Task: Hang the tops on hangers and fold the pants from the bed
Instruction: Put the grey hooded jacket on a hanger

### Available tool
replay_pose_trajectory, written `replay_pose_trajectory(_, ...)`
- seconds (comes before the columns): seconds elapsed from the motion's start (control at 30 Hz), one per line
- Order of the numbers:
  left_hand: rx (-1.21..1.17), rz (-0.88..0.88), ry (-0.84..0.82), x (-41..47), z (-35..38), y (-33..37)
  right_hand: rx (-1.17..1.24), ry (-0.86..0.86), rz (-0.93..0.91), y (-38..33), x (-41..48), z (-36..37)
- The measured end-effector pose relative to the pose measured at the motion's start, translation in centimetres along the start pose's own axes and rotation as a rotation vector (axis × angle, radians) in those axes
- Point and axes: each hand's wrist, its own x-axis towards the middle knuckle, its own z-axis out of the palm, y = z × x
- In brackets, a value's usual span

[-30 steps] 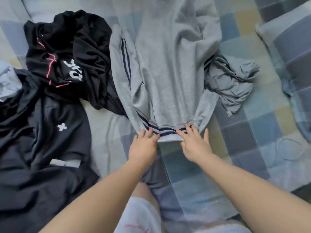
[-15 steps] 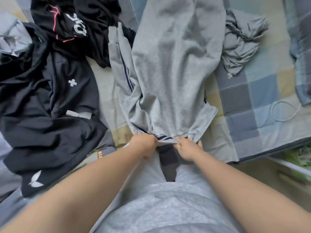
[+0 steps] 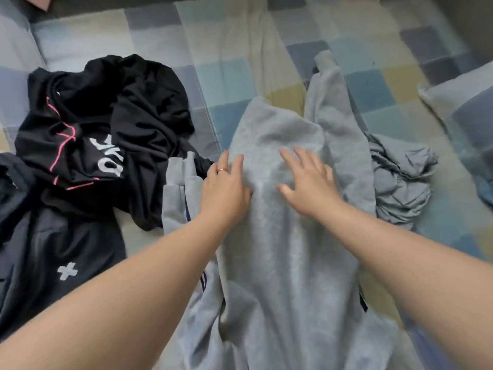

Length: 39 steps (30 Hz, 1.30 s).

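On the checked bed [image 3: 234, 76], at the centre of our view, grey pants [image 3: 280, 263] lie lengthwise, apparently with one leg over the other. We press both hands flat on them, fingers spread and gripping nothing: left hand [image 3: 226, 188] at their left edge, right hand [image 3: 306, 182] just beside it, toward the middle. Left of the pants sit a crumpled black top [image 3: 128, 116] with pink lines and, nearer us, a dark garment [image 3: 66, 249] with a white cross. Right of the pants lies a bunched grey garment [image 3: 400, 182], and beyond it a pillow [image 3: 469, 108]. We judge the task is at an early stage: the pants are smoothed but not yet folded across, no hanger is in view, and every other piece waits.
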Motion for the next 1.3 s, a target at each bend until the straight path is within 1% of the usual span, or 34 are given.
replay_pose_trajectory(0.03,-0.021,-0.014,-0.004,2.0,0.2,-0.2,-0.024,0.028,0.023,-0.4,2.7,-0.2)
replay_pose_trajectory(0.07,-0.047,-0.035,-0.046,3.7,0.5,-0.4,-0.037,0.037,0.061,-0.7,5.0,-0.4)
replay_pose_trajectory(0.13,-0.069,-0.094,-0.172,5.9,1.8,-0.7,-0.06,0.001,0.162,-0.7,8.4,-0.4)
replay_pose_trajectory(0.17,-0.033,-0.115,-0.214,6.2,2.7,-0.7,-0.048,-0.033,0.203,-0.3,9.5,-0.1)
replay_pose_trajectory(0.2,0.043,-0.122,-0.218,6.1,3.7,-0.6,-0.006,-0.07,0.235,0.1,10.1,0.3)
replay_pose_trajectory(0.27,0.235,-0.073,-0.111,5.0,5.5,0.0,0.083,-0.133,0.263,1.0,10.2,1.7)
replay_pose_trajectory(0.33,0.347,0.025,0.03,3.7,6.8,0.8,0.051,-0.145,0.236,1.6,9.1,3.7)
replay_pose_trajectory(0.4,0.348,0.111,0.124,2.6,7.5,1.0,0.033,-0.048,0.206,2.1,7.4,5.3)
replay_pose_trajectory(0.5,0.31,0.179,0.228,-0.1,7.3,0.6,0.088,0.126,0.141,2.3,3.3,5.4)
replay_pose_trajectory(0.57,0.266,0.215,0.256,-3.6,7.0,0.4,0.091,0.138,0.099,2.7,-0.5,4.4)
replay_pose_trajectory(0.6,0.243,0.228,0.24,-5.4,7.5,0.1,0.082,0.129,0.078,3.1,-2.3,4.4)
replay_pose_trajectory(0.7,0.163,0.236,0.083,-12.3,7.4,0.2,0.065,0.003,0.111,3.7,-9.7,3.9)
replay_pose_trajectory(0.77,0.128,0.226,-0.136,-17.2,6.6,1.4,0.048,-0.101,0.181,3.7,-15.4,4.0)
replay_pose_trajectory(0.87,0.067,0.178,-0.461,-23.3,5.8,3.5,0.085,-0.207,0.3,3.8,-22.7,4.2)
replay_pose_trajectory(0.97,-0.006,0.148,-0.764,-28.0,4.9,5.3,0.051,-0.306,0.314,4.1,-28.5,4.1)
replay_pose_trajectory(1.0,-0.022,0.145,-0.839,-29.1,4.7,5.7,0.035,-0.348,0.324,4.3,-30.1,4.0)
replay_pose_trajectory(1.03,-0.036,0.136,-0.877,-29.9,4.4,5.9,0.028,-0.391,0.342,4.5,-31.5,3.9)
replay_pose_trajectory(1.07,-0.05,0.118,-0.875,-30.3,4.1,6.2,0.023,-0.45,0.362,4.8,-32.7,4.0)
replay_pose_trajectory(1.1,-0.059,0.1,-0.835,-30.4,3.7,6.4,0.018,-0.525,0.374,5.0,-33.6,4.0)
replay_pose_trajectory(1.13,-0.055,0.093,-0.75,-30.3,3.5,6.6,0.022,-0.612,0.381,5.3,-34.0,4.0)
replay_pose_trajectory(1.17,-0.044,0.094,-0.632,-29.8,3.3,6.8,0.047,-0.705,0.399,5.6,-34.0,3.8)
replay_pose_trajectory(1.23,-0.069,0.073,-0.378,-28.1,3.1,7.3,0.175,-0.844,0.468,6.3,-32.8,3.2)
replay_pose_trajectory(1.27,-0.101,0.061,-0.294,-26.8,3.0,7.5,0.251,-0.861,0.511,6.6,-31.6,2.6)
replay_pose_trajectory(1.3,-0.131,0.058,-0.251,-25.3,2.9,7.8,0.308,-0.826,0.542,6.7,-30.1,1.9)
